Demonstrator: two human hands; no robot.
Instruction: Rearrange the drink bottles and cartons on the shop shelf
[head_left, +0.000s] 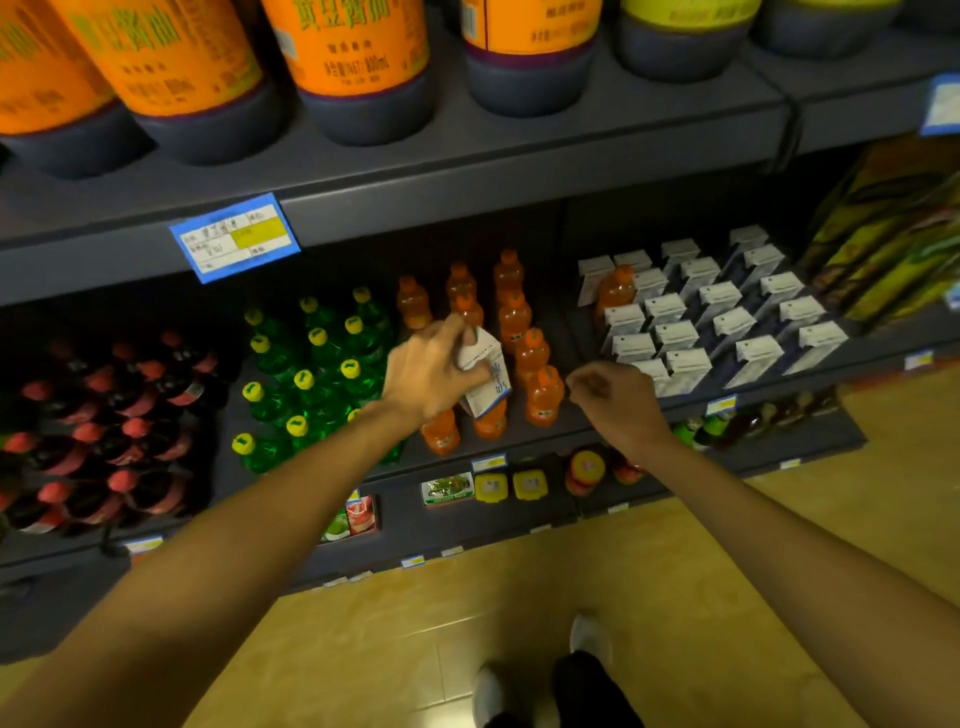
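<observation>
Shelf (519, 208) of drinks, seen from the head camera looking down. The left hand (426, 376) holds a white carton (491, 376) above the orange bottles (543, 387), and its fingers (447, 332) are curled round the carton's top. The right hand (613, 392) hangs just beside the orange bottles, with its fingers loosely curled and holding nothing. More white cartons (727, 312) stand in rows to the right, and one orange bottle (615, 291) stands among them. Green bottles (311, 364) with yellow caps stand left of the orange ones, and dark bottles (104, 415) with red caps stand further left. Big orange-label jugs (353, 62) sit on the shelf above.
</observation>
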